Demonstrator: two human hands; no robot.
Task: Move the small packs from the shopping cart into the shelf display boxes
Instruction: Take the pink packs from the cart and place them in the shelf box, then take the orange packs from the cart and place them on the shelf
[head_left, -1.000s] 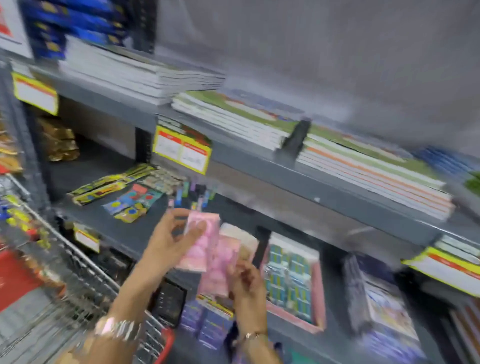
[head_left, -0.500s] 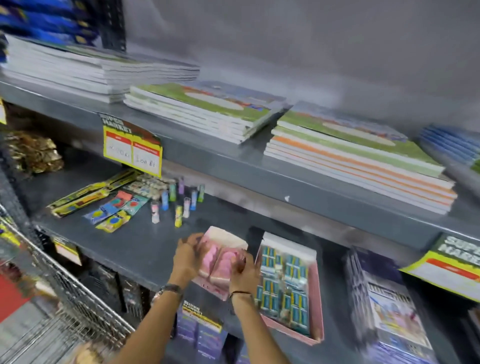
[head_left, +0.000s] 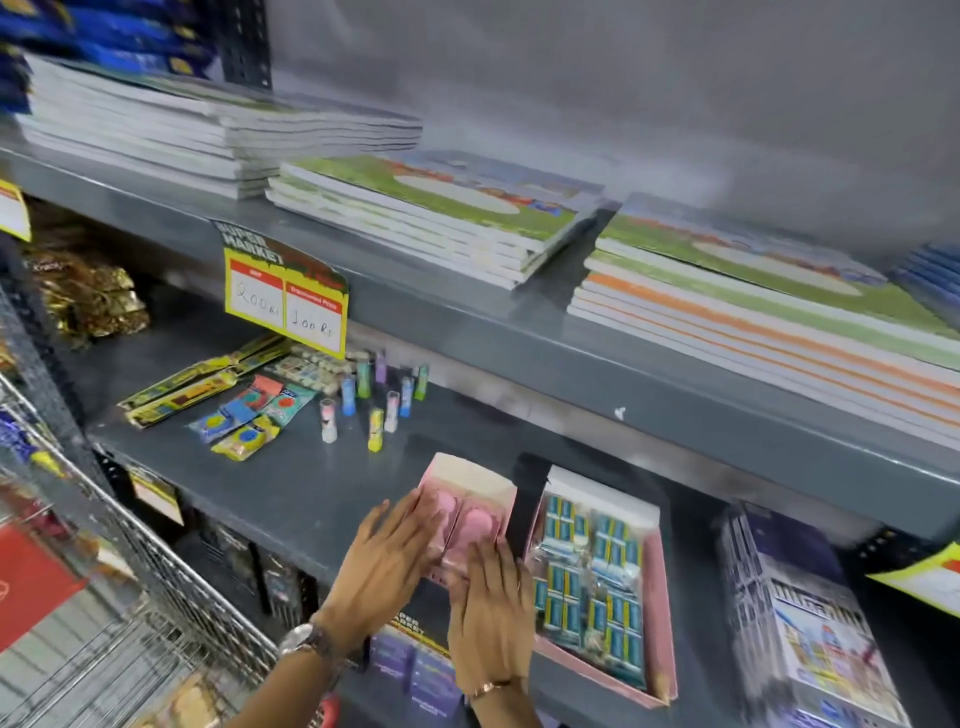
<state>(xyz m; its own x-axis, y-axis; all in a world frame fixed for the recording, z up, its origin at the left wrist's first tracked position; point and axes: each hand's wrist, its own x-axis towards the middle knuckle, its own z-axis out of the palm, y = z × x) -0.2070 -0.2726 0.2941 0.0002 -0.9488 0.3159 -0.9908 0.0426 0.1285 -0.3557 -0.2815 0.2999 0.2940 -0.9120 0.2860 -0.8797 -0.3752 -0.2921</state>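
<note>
Pink packs (head_left: 470, 525) lie under left hand (head_left: 387, 558) and right hand (head_left: 491, 597).

The widest bare stretch of the middle shelf (head_left: 311, 488) lies left of the pink display box (head_left: 470, 488), between it and the upright glue sticks (head_left: 376, 410) and flat packs (head_left: 244, 415) farther back. To the right a black divider (head_left: 524, 499) and the box of blue packs (head_left: 597, 587) stand close beside it, the upper shelf (head_left: 519, 338) hangs low overhead, and the wire shopping cart (head_left: 130, 597) blocks the lower left
</note>
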